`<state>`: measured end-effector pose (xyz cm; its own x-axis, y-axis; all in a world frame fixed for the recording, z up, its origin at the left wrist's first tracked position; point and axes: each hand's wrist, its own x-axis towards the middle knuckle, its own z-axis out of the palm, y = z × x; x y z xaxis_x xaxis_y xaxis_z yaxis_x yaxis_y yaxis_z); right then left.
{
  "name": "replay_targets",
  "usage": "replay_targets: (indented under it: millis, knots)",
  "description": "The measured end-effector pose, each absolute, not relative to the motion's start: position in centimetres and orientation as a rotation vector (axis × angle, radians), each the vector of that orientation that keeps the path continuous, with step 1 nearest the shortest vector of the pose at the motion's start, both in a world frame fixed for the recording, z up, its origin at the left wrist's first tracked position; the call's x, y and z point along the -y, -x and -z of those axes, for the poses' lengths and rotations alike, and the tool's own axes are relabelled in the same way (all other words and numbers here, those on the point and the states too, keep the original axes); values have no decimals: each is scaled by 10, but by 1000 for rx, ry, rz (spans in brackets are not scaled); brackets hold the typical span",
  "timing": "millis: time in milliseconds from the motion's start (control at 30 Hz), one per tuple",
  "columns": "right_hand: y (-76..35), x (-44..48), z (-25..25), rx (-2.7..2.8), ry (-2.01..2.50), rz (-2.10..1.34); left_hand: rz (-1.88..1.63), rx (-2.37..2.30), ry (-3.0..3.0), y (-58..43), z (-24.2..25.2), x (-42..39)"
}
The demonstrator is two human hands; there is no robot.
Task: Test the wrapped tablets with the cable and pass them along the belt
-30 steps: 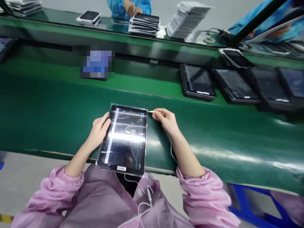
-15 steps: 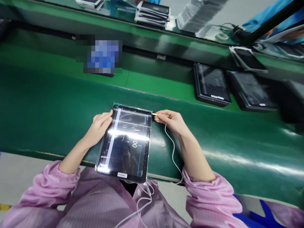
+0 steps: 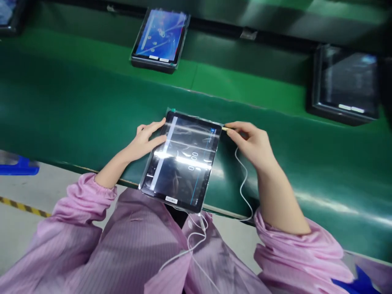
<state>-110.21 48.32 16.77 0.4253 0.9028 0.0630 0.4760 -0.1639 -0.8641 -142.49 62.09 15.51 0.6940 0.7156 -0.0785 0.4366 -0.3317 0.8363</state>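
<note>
A black tablet [image 3: 183, 179] under clear film lies tilted at the bench's front edge, its screen lit with large digits and a pale bar. My left hand [image 3: 143, 141] grips its left edge, thumb over the front, other fingers along the side. At the tablet's upper right corner, my right hand [image 3: 255, 143] pinches a small yellowish plug [image 3: 226, 129] against the edge. Whether the plug is fully in cannot be seen. A white cable [image 3: 244, 179] hangs below that hand and runs over the bench edge. More white cord [image 3: 191, 241] lies looped against my pink smock.
On the bright green strip behind sits a stack topped by a lit blue-screen tablet [image 3: 161, 38]. To the right is a stack with a dark tablet [image 3: 349, 81] on top. Part of another tablet [image 3: 7, 16] shows at the far left. The dark green bench [image 3: 76, 110] has a raised ledge behind.
The view has shifted down and toward the left, so the upper shelf has left the picture. Both hands keep their hold on the tablet and plug.
</note>
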Motion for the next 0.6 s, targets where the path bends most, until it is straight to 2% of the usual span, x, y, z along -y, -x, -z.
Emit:
replay_targets:
  millis: [67, 100, 233, 333, 433, 600]
  knots:
    - [1120, -454, -191, 1307, 1830, -398, -305, -908, -2038, 1426, -154, -619]
    - [1132, -435, -204, 1357, 1797, -426, -286, -904, -2056, 1427, -153, -618]
    - [1189, -356, -230, 1780, 1368, -1221, -314, -860, -2096, 1426, -151, -619]
    - [1226, -320, -214, 1767, 1314, -1554, -328, -870, -2097, 1426, -148, -621]
    - [1243, -307, -194, 1703, 1434, -1482, -332, -910, -2080, 1426, -147, -623]
    - [1235, -298, -205, 1714, 1737, -987, -350, -912, -2062, 1428, -146, -621]
